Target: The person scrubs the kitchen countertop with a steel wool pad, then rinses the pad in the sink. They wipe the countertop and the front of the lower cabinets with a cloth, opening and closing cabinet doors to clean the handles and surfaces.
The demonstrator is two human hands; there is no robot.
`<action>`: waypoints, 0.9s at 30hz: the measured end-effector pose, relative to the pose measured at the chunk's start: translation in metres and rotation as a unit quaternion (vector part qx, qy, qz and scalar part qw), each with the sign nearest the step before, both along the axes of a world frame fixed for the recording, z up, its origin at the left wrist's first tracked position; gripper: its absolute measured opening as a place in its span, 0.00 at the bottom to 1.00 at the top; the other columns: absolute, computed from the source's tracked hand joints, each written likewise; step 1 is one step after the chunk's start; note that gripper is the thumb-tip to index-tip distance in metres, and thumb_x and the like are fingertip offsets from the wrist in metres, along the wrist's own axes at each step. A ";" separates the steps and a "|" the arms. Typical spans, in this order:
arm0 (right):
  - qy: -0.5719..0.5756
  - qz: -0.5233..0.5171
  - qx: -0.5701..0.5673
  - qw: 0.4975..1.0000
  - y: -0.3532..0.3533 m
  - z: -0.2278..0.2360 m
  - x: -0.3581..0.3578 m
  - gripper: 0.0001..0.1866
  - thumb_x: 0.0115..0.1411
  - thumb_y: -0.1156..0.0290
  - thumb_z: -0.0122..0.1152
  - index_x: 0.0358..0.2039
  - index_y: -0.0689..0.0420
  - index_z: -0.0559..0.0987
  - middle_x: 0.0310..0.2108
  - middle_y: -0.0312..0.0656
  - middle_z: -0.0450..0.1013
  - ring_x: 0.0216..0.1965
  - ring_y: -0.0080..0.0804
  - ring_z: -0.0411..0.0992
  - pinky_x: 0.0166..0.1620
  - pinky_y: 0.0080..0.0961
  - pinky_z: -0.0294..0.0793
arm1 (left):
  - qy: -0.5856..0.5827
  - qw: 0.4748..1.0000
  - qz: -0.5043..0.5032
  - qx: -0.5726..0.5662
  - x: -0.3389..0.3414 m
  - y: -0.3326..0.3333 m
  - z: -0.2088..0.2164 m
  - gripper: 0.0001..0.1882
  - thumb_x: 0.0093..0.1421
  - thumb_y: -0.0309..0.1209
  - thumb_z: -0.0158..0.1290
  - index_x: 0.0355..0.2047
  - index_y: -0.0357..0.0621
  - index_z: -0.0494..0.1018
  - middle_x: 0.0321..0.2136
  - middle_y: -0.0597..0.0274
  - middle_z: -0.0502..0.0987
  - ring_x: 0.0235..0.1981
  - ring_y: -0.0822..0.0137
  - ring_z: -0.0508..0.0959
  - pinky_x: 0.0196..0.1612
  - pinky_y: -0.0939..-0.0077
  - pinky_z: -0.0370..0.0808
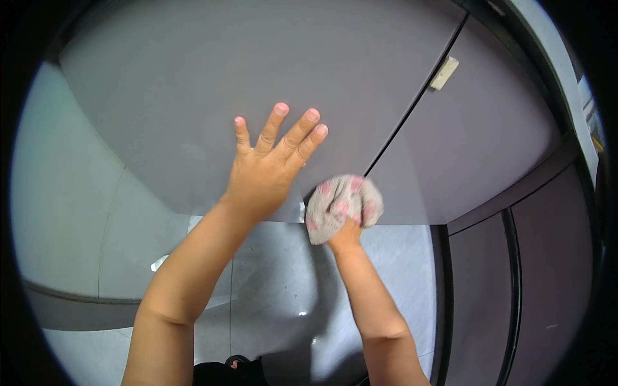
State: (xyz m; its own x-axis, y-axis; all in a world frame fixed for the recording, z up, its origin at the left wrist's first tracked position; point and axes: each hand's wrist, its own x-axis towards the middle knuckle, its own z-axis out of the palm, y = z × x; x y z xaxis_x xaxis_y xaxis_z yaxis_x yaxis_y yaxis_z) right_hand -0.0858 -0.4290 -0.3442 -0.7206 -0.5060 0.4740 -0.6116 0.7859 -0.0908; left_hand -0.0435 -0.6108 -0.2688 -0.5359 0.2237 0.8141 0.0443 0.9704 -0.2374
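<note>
The cloth, grey with pink spots, is bunched into a ball just right of the centre of the frame. It is pressed against the lower edge of a grey cabinet door. The cloth looks soft and light; I judge it will fold and change shape easily, so it is best held as a bundle with the whole hand around it, not by one corner. The right hand is mostly hidden behind it, with fingers closed around the bundle from below. The left hand lies flat on the same door, slightly left of centre, fingers open and spread. A dark gap separates this door from a second door at the upper right, which has a small pale tag. A metal surface fills the lower middle.
</note>
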 end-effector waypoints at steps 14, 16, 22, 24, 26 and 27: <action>0.054 0.012 -0.157 0.986 0.002 0.013 -0.013 0.12 0.42 0.60 0.66 0.25 0.53 0.80 0.32 0.40 0.75 0.37 0.42 0.73 0.38 0.38 0.71 | -0.032 0.997 -0.022 -0.068 -0.018 -0.002 0.034 0.31 0.62 0.35 0.51 0.66 0.60 0.61 0.71 0.67 0.51 0.73 0.52 0.39 0.66 0.38 0.21; 0.092 0.024 -0.099 0.991 -0.006 0.062 -0.014 0.11 0.41 0.62 0.65 0.25 0.52 0.80 0.30 0.38 0.74 0.33 0.40 0.73 0.35 0.36 0.70 | -0.034 0.997 -0.021 -0.063 -0.016 -0.005 0.033 0.30 0.63 0.35 0.51 0.66 0.60 0.61 0.71 0.68 0.51 0.73 0.52 0.38 0.66 0.38 0.20; 0.327 -0.037 -0.278 0.903 -0.033 0.043 -0.058 0.11 0.38 0.60 0.65 0.20 0.51 0.79 0.25 0.39 0.72 0.29 0.42 0.72 0.33 0.40 0.69 | -0.039 0.997 -0.012 -0.072 -0.019 0.000 0.034 0.30 0.63 0.36 0.51 0.67 0.60 0.60 0.71 0.67 0.50 0.73 0.52 0.37 0.66 0.39 0.19; 0.148 -0.027 -0.192 0.970 -0.024 0.050 -0.012 0.11 0.40 0.60 0.65 0.22 0.51 0.78 0.26 0.39 0.72 0.31 0.42 0.72 0.34 0.38 0.69 | -0.038 0.996 -0.006 -0.076 -0.017 -0.005 0.033 0.30 0.63 0.36 0.51 0.67 0.59 0.60 0.71 0.67 0.50 0.73 0.52 0.37 0.66 0.39 0.20; 0.007 -0.016 -0.100 0.995 -0.008 0.040 -0.006 0.11 0.40 0.59 0.64 0.22 0.52 0.77 0.26 0.39 0.72 0.31 0.42 0.71 0.35 0.38 0.69 | -0.036 0.995 -0.011 -0.090 -0.018 -0.005 0.033 0.31 0.63 0.36 0.51 0.66 0.59 0.60 0.71 0.67 0.50 0.73 0.52 0.36 0.66 0.39 0.20; 0.005 -0.009 -0.092 0.996 -0.001 0.033 -0.013 0.12 0.40 0.59 0.64 0.21 0.52 0.76 0.26 0.40 0.72 0.31 0.42 0.71 0.36 0.38 0.69 | -0.035 0.995 -0.011 -0.094 -0.019 -0.006 0.034 0.31 0.63 0.36 0.52 0.66 0.59 0.60 0.71 0.66 0.50 0.73 0.51 0.36 0.66 0.39 0.20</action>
State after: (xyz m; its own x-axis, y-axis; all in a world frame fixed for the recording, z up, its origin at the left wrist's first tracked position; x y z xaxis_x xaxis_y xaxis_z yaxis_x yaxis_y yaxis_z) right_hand -0.0983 -0.4298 -0.3108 -0.7232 -0.3973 0.5649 -0.5999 0.7666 -0.2289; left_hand -0.0628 -0.6166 -0.2346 -0.5834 0.3809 0.7173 0.0883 0.9077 -0.4102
